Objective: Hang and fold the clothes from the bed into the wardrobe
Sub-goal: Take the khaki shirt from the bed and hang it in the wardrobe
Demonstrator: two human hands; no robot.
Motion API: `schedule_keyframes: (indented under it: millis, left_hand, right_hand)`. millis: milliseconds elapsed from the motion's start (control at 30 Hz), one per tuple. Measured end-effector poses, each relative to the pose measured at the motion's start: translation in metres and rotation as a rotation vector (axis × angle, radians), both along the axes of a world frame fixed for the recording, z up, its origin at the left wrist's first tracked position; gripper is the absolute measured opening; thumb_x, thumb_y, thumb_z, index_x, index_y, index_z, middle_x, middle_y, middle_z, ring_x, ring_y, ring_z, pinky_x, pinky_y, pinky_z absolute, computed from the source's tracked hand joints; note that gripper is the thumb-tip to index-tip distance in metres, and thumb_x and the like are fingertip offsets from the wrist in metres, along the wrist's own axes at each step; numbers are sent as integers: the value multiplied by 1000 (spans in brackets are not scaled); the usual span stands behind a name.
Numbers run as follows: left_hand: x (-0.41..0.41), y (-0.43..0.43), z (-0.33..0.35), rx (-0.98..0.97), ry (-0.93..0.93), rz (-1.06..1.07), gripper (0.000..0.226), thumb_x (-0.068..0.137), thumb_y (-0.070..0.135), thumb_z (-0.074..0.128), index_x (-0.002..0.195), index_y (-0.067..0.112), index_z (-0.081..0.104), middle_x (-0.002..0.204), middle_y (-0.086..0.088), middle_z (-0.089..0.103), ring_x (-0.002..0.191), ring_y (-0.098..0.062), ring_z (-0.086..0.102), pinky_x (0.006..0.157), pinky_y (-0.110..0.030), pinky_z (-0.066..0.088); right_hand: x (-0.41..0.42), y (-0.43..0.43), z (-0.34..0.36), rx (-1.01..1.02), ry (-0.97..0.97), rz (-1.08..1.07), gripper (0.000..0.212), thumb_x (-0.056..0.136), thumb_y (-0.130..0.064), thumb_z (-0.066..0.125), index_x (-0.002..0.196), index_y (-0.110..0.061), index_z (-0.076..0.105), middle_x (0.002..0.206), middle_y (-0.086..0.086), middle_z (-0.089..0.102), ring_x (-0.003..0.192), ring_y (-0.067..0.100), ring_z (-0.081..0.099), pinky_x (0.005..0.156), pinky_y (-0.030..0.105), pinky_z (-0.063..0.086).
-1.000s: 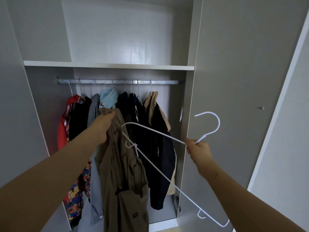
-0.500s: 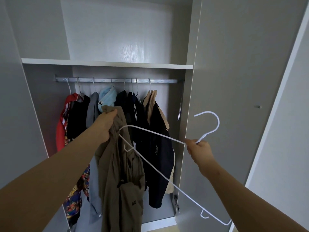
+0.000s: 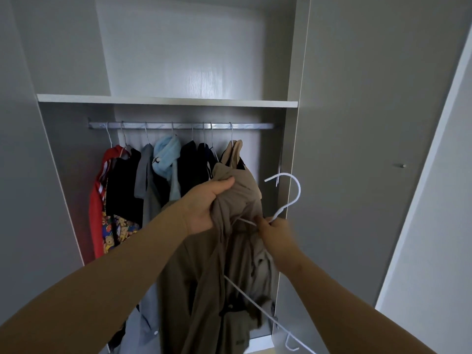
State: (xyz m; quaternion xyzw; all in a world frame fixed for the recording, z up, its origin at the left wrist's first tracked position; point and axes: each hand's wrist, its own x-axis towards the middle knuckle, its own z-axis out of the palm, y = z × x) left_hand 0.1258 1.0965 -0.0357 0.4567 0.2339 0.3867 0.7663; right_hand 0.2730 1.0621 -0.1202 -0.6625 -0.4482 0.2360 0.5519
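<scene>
Hanger (image 3: 291,198): thin white wire, smooth coated finish. Garment (image 3: 229,264): soft matt olive-brown cloth, creased. Rail (image 3: 178,125): ribbed shiny metal; wardrobe (image 3: 370,123) panels matt grey, faint grain.

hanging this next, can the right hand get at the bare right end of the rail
Probably yes: the right end of the rail carries no hangers and nothing lies between it and the right hand. That hand grips the white hanger, partly threaded into the brown garment the left hand holds.
</scene>
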Motion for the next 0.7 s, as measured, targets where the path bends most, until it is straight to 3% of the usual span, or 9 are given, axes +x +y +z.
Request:
schedule_keyframes:
  millis: [67,167,233,300,367,433,533,600,700]
  left_hand:
    - [-6,1,1,197,153,52,13,91,8,52,97,5,63,76,-3,71,67,-11,69,61,-19,55]
    - [-20,11,-3,1087,913,286,25,85,20,66,64,19,52,61,5,51,57,-3,49,59,-20,40]
    - [-22,16,-7,1431,1114,326,38,79,32,70,62,20,38,60,7,43,57,-5,41,63,-27,31]
    - [-18,18,-7,1483,1185,266,35,77,43,69,87,21,44,69,10,46,63,-8,44,62,-28,30]
    - [-10,18,-8,1506,1235,200,58,79,49,65,125,28,38,70,18,47,65,-3,45,56,-26,29]
    - [-3,16,-6,1474,1123,147,63,82,42,65,137,35,33,56,24,47,58,6,47,51,-21,28]
    - [1,19,-7,1406,1054,186,36,84,34,66,119,32,56,71,23,57,76,4,57,61,-22,37]
    - [0,26,-8,1321,1006,281,17,84,31,65,101,26,64,86,8,64,88,-12,60,71,-29,44]
    - [-2,30,-4,1163,867,437,7,86,26,64,92,24,65,90,0,66,87,-16,60,78,-32,46]
  right_hand:
    - [3,0,4,46,63,-28,45,88,-19,55,45,-17,42,34,-10,40,42,9,39,45,21,33]
    - [9,-1,13,141,141,-28,49,86,-14,59,40,-18,45,33,-9,41,37,5,39,42,16,33]
    - [12,-2,18,176,137,-15,53,87,-13,59,36,-18,44,33,-8,38,37,6,38,46,19,34]
    - [12,-4,22,193,111,14,58,86,-14,58,30,-17,43,32,-6,37,37,7,38,50,24,35]
    - [11,-6,23,208,100,47,58,87,-16,59,30,-17,45,34,-5,38,37,7,39,52,25,35]
    - [10,-9,24,243,80,41,50,87,-21,62,38,-16,51,37,-4,43,38,6,40,51,23,36]
    - [13,-10,29,340,26,-21,29,86,-25,65,66,-6,56,62,3,53,57,9,47,59,25,39]
    - [16,-10,29,402,-116,-173,19,83,-25,68,73,-22,52,76,-6,53,77,13,49,73,28,40]
    - [18,-13,19,410,-124,-241,32,80,-18,68,63,-26,43,63,-11,46,63,8,46,65,28,38]
